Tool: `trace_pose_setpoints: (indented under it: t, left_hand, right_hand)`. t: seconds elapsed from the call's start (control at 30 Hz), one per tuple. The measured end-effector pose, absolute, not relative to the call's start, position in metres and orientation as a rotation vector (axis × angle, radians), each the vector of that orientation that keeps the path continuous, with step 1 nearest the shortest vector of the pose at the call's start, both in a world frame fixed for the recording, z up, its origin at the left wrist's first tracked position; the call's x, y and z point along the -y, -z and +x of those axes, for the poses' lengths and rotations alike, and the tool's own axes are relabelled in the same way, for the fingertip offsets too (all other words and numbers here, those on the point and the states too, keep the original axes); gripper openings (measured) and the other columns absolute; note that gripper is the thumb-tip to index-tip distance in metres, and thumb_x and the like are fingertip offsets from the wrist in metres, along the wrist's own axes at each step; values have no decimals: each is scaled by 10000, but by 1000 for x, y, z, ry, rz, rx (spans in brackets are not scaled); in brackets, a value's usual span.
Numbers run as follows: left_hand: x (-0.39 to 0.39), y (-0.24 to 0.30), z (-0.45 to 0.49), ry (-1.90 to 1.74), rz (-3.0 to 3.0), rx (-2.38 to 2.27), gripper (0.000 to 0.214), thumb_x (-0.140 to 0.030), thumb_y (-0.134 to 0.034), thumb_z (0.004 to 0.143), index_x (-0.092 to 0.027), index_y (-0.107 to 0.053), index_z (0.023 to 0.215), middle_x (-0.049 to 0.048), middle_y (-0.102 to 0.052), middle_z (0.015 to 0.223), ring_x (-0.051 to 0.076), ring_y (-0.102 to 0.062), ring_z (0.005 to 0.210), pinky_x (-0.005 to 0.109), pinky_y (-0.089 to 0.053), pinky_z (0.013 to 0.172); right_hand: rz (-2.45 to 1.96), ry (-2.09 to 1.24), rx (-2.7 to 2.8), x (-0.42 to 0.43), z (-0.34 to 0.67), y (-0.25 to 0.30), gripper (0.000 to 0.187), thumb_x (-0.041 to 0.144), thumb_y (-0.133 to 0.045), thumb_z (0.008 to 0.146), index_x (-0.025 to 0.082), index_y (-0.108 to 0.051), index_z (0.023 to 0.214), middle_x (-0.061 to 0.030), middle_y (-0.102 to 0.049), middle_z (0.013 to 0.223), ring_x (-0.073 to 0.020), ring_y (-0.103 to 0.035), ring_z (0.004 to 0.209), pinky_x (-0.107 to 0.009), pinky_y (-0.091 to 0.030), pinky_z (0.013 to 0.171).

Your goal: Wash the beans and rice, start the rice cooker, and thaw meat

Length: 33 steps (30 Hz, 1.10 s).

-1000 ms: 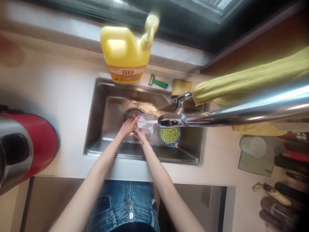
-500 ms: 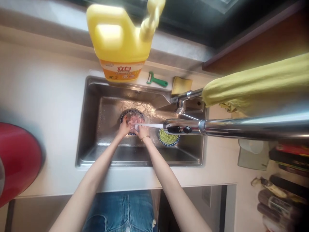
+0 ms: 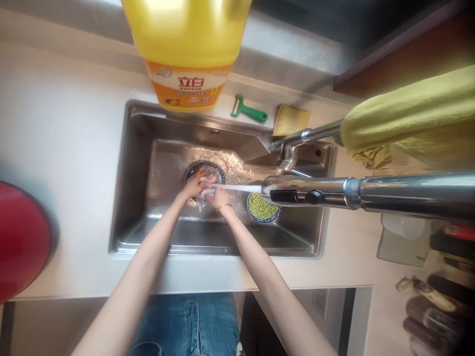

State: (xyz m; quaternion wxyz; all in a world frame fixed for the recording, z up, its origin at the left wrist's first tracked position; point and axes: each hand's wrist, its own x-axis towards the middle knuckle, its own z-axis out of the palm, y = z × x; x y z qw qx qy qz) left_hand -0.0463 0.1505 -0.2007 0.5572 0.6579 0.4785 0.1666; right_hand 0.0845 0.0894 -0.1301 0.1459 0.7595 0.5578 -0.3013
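Note:
Under the running faucet [image 3: 265, 190], both of my hands are together at a blue-patterned bowl [image 3: 190, 171] in the sink. Water streams onto my fingers. Pink raw meat [image 3: 212, 176] shows in the bowl and between the hands. My left hand [image 3: 195, 185] reaches over the bowl's left side, its fingers curled on the meat. From the near right my right hand [image 3: 219, 199], with a thin bracelet at the wrist, closes on meat in the splash. Water and glare partly hide the fingertips. A second patterned bowl of green beans [image 3: 264, 206] stands to the right.
The steel sink [image 3: 163, 198] is set in a white counter. A large yellow detergent jug [image 3: 185, 54] stands behind it, beside a green peeler [image 3: 251, 110] and a yellow sponge [image 3: 291, 119]. A yellow cloth [image 3: 404, 109] hangs at right; a red rounded object [image 3: 22, 242] sits at left.
The view has shifted closer and slightly left. My hands have drawn down toward the bowl's near edge, and the fingers are more curled together under the stream; more of the bowl's far rim shows.

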Motion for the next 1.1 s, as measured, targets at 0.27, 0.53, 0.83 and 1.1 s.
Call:
trace_pose_setpoints:
  t: [0.27, 0.53, 0.83, 1.1]
  left_hand:
    - [-144, 174, -52, -427, 1769, -1300, 615, -134, -457, 851, -75, -407, 1462, 198, -454, 1515, 322, -330, 1469, 503, -239, 1215]
    - [-121, 178, -64, -346, 1496, -1570, 788, -274, -496, 905, -53, -115, 1559, 258, -386, 1543, 352, -517, 1341, 475, -471, 1053]
    - [-145, 177, -73, -242, 1625, -1601, 661, -172, -380, 925, -61, -195, 1550, 248, -650, 1274, 336, -638, 1193, 472, -502, 981]
    - [-162, 152, -78, 132, 1874, -1647, 599, -248, -336, 971, -85, -232, 1538, 216, -717, 1121, 345, -690, 1053, 444, -509, 899]
  right_hand:
    - [2403, 1010, -1683, -95, 101, 123, 628, 242, -646, 835, 140, -474, 1430, -176, -600, 1338, -303, -570, 1248, -396, -463, 1020]
    - [2221, 959, -1911, -103, 82, 136, 771, 332, -739, 763, 172, -439, 1456, -200, -395, 1480, -354, -411, 1345, -461, -363, 1090]
    - [2484, 1163, -1508, -95, 50, 143, 500, 406, -607, 854, 86, -573, 1236, -234, -396, 1468, -394, -382, 1304, -473, -378, 1044]
    - [2332, 1333, -1513, -100, 58, 138, 395, 355, -568, 859, 189, -612, 1215, -122, -564, 1298, -317, -455, 1273, -453, -328, 1107]
